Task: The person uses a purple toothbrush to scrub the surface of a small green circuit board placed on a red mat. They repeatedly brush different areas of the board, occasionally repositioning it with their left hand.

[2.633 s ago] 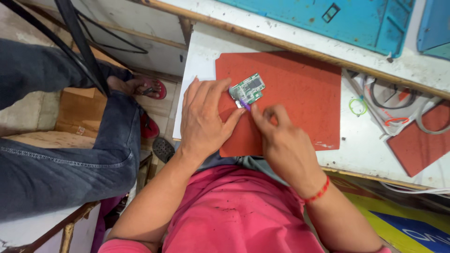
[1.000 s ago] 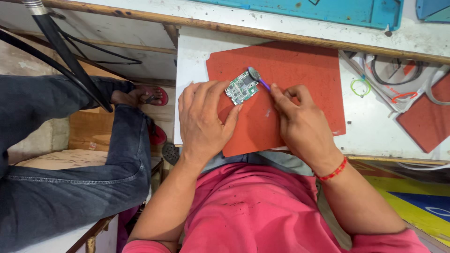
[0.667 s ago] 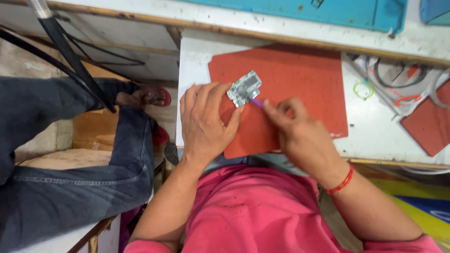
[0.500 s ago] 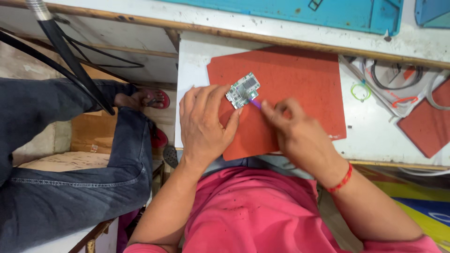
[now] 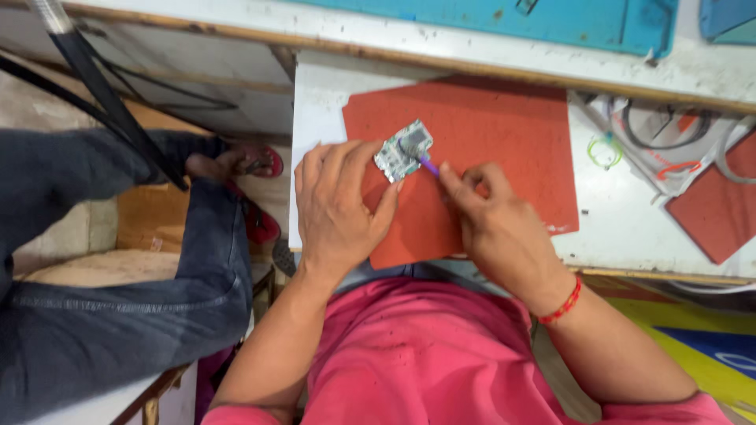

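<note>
Two hands work near the left edge of a red mat (image 5: 504,134) on the counter (image 5: 630,228). Left hand (image 5: 339,205) pinches a small circuit board (image 5: 403,149); right hand (image 5: 496,220) grips a purple tool (image 5: 427,164) touching it. Bare mat lies open to the right

Bright, even daylight; soft shadows; slight motion blur, perhaps throughout.

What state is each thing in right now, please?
Board: tilted, one edge pinched in left hand, over the red mat.
Brush: gripped by right hand, tip on the board.
Red mat: flat on the table, near edge frayed.
Green loop: lying loose on the table.
Blue mat: flat, scuffed.
</note>
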